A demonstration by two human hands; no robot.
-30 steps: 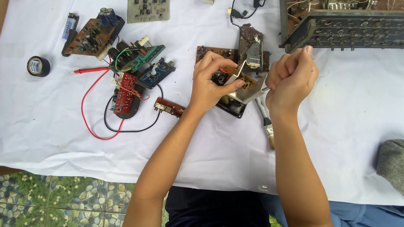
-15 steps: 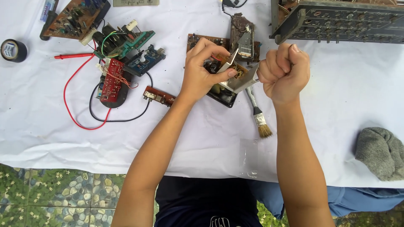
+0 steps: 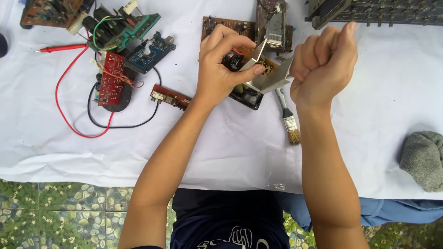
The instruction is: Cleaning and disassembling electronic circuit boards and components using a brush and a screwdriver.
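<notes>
Shiny grey metal, bent into a sharp corner, is what we see in the middle: a thin folded plate [image 3: 270,76] fixed to a dark board [image 3: 244,92] full of small parts. The plate is smooth and flat-sided. Its long edge runs from lower left up to upper right, and its fold points up toward the top of the table.

Our left hand [image 3: 221,69] grips the board and plate, with the thumb pressed on the metal and the fingers curled over the top. Our right hand [image 3: 325,69] is closed in a tight fist at the plate's right end; we cannot tell what is inside it.

Just under the plate lies a small brush [image 3: 288,115] with a metal band and pale stiff bristles, pointing down toward us.

All of it sits on a white cloth [image 3: 230,147], soft and a bit wrinkled. To the left lie a small brown board [image 3: 170,97], a red board [image 3: 110,78], a blue board [image 3: 150,51] and a green one [image 3: 134,27], with a red wire [image 3: 62,110] and a black wire [image 3: 124,125] looping around them. Far right rests a fuzzy grey rag [image 3: 423,159]. A long dark metal frame [image 3: 378,11] lies along the top right.
</notes>
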